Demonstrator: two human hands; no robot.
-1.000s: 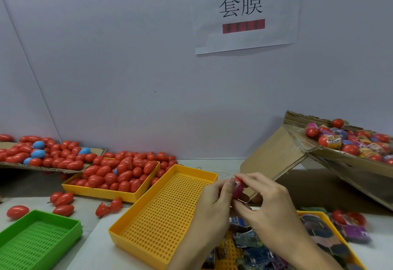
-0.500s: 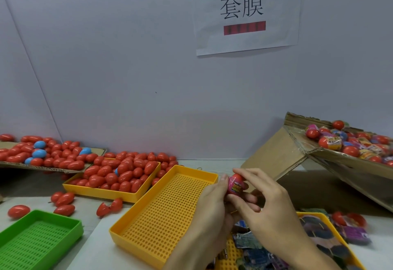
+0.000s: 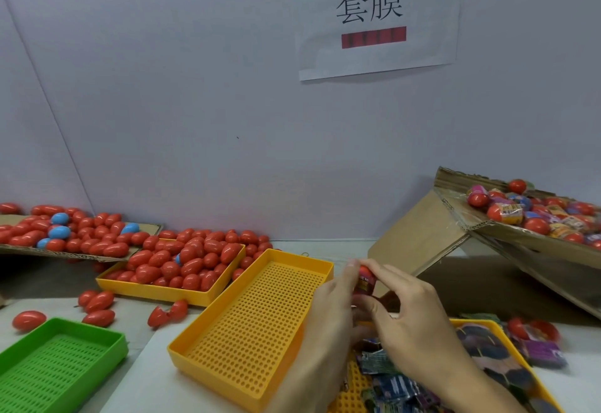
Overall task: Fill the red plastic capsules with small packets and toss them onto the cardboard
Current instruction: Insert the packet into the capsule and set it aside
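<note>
Both hands have lifted slightly; left hand (image 3: 328,308) and right hand (image 3: 409,311) pinch one red capsule (image 3: 365,279) between them, apparently closing it. Packets (image 3: 387,380) below. Cardboard (image 3: 419,237) far right already loaded; many capsules left.

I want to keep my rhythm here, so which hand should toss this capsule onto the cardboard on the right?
Probably the right hand. It already pinches the capsule alongside the left hand, and it sits nearer the sloped cardboard on the right, so the left would have to cross over.
</note>
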